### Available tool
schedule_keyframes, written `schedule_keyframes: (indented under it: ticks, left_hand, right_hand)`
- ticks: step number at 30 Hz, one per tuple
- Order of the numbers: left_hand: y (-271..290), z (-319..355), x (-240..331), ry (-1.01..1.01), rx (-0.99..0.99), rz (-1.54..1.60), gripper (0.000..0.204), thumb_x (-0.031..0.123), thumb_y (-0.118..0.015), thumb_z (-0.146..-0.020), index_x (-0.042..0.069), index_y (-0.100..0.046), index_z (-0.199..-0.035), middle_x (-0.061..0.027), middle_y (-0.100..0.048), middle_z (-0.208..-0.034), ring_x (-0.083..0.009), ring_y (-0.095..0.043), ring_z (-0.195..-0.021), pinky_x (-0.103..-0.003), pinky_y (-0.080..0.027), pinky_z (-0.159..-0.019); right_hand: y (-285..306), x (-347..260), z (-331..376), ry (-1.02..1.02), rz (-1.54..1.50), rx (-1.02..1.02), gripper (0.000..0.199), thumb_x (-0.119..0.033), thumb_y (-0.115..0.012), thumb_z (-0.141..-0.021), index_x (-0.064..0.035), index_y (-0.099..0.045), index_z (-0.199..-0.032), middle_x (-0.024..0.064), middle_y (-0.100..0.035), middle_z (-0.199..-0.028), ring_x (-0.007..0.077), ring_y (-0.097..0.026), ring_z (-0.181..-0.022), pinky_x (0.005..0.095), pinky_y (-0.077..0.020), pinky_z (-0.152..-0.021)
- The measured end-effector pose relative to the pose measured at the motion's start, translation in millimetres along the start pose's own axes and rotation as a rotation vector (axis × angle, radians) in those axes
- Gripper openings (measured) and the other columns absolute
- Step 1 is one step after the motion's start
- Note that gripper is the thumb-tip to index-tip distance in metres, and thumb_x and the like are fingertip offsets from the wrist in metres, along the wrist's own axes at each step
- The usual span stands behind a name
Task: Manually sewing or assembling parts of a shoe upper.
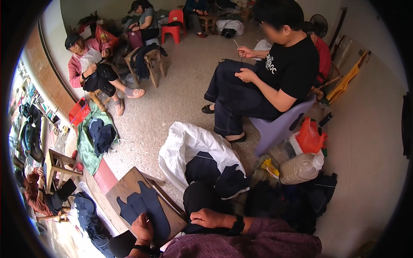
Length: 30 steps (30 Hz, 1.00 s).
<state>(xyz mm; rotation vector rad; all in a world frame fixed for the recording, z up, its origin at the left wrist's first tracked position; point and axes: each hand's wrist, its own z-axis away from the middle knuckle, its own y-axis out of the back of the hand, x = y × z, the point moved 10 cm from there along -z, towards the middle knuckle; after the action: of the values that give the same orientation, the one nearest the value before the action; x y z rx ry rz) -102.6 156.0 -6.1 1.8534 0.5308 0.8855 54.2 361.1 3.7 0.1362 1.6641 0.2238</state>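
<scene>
Handwork on dark fabric piece at wooden board.

Left hand (143, 227) presses fingers flat on the dark fabric piece (146, 210) lying on the wooden board (124, 187); right hand (209, 218) rests loosely curled, empty, on lap. Judged: positioning stage; next needs cloth held steady.

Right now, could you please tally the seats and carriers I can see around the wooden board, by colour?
Red plastic chairs: 1
Purple plastic chairs: 1
Red baskets: 1
White sacks: 1
Orange plastic bags: 1
Total: 5
</scene>
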Motion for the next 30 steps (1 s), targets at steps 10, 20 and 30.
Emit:
schedule_keyframes:
  ticks: [10, 20, 30]
  left_hand:
    - [1.5, -1.2, 3.4, -0.007, -0.005, 0.036, 0.029, 0.003, -0.061, -0.07, 0.009, -0.058, -0.098, -0.0147, -0.064, -0.078, -0.0381, -0.063, -0.071, -0.045, -0.05, -0.062]
    - [3.3, -1.6, 5.6, 0.0, -0.029, 0.029, 0.029, 0.003, -0.061, -0.07, 0.008, -0.059, -0.098, -0.0145, -0.065, -0.082, -0.0379, -0.063, -0.075, -0.044, -0.051, -0.066]
    - [2.1, -0.7, 7.3, -0.015, -0.031, 0.031, 0.03, 0.003, -0.06, -0.071, 0.007, -0.059, -0.1, -0.0141, -0.066, -0.084, -0.0376, -0.064, -0.075, -0.044, -0.051, -0.065]
  right_hand:
    - [-3.3, 5.8, 0.4, 0.009, -0.009, -0.016, 0.014, -0.013, -0.059, -0.09, -0.0018, -0.054, -0.083, 0.017, -0.058, -0.072, 0.0355, -0.06, -0.069, 0.0395, -0.0457, -0.064]
    - [-1.5, 3.1, 1.2, 0.032, 0.003, 0.009, 0.012, -0.01, -0.062, -0.089, -0.001, -0.056, -0.084, 0.0154, -0.059, -0.073, 0.0322, -0.062, -0.069, 0.0356, -0.0467, -0.064]
    - [-0.2, 1.9, 1.7, 0.021, -0.037, -0.009, 0.014, -0.009, -0.064, -0.088, -0.0007, -0.055, -0.082, 0.0142, -0.058, -0.07, 0.0284, -0.059, -0.064, 0.0341, -0.0451, -0.062]
